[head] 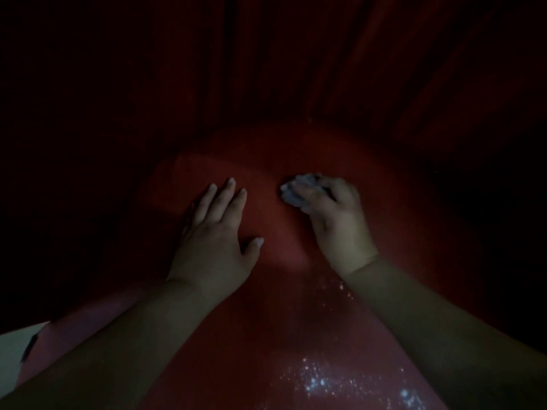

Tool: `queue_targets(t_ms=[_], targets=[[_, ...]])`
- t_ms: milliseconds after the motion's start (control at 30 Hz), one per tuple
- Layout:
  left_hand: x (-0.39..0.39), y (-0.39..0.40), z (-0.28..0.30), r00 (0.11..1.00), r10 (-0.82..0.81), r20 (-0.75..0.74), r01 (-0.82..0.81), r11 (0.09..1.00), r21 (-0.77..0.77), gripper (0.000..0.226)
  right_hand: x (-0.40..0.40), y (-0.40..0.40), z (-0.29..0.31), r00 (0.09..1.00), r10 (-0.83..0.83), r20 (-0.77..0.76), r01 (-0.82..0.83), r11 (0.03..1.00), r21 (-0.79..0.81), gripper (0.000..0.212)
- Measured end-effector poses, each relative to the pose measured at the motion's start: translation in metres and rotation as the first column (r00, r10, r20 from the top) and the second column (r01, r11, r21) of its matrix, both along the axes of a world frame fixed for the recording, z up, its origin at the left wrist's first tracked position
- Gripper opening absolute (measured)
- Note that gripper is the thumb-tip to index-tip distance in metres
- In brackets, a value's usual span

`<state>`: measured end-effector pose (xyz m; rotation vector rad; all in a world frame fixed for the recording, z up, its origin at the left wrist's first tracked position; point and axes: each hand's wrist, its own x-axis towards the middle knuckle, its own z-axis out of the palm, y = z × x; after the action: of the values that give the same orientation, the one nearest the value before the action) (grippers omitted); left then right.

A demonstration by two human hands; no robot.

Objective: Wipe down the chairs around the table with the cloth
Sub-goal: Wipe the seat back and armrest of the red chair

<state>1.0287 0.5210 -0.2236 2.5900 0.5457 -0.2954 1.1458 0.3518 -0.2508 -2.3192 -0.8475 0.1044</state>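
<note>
Very dark frame, most of it is reading as black-red shadow. Head view is looking down at a smooth red plastic chair seat [266,179], curved, with the ribbed red back rising into darkness at the top. A lighter patch is showing across the middle of the seat, between and under the hands. The near part of the seat is glinting with small bright specks, lower centre to lower right; cannot tell if it's wet or just reflecting.

Left hand [213,232] is lying flat on the seat, palm down, fingers straight and slightly spread, thumb out toward the centre. It's gripping nothing, just resting on the plastic.

Right hand [331,208] is sitting just right of it, fingers curled round a small crumpled pale grey-white cloth [296,190]. The cloth is bunched under the fingers, sticking out at the fingertips and the far side of the hand, and touching the seat near its middle. The two hands are near each other but apart, bare seat between them.

Both forearms are coming in from the bottom corners.

Room: a sliver of pale floor or wall [14,350] is showing at the lower left edge, with a small dark mark on it. Beside it a pinkish-lit edge of the chair. Everything else around is too dark to make out.
</note>
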Motion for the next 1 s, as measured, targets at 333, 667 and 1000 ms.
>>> queue_targets(t_ms=[333, 667, 1000], targets=[[0.008, -0.021, 0.003, 0.993, -0.115, -0.007, 0.115, 0.993, 0.016, 0.078, -0.007, -0.018, 0.008, 0.944, -0.313, -0.102, 0.322, 0.943, 0.084, 0.027], [0.007, -0.027, 0.0, 0.988, -0.151, -0.015, 0.152, 0.988, 0.033, 0.079, -0.038, -0.034, 0.007, 0.99, -0.14, 0.01, 0.141, 0.988, -0.059, 0.03], [0.007, -0.034, 0.0, 0.988, -0.15, -0.022, 0.15, 0.988, 0.034, 0.079, -0.068, -0.053, 0.002, 0.949, -0.314, 0.0, 0.314, 0.949, -0.02, 0.034]])
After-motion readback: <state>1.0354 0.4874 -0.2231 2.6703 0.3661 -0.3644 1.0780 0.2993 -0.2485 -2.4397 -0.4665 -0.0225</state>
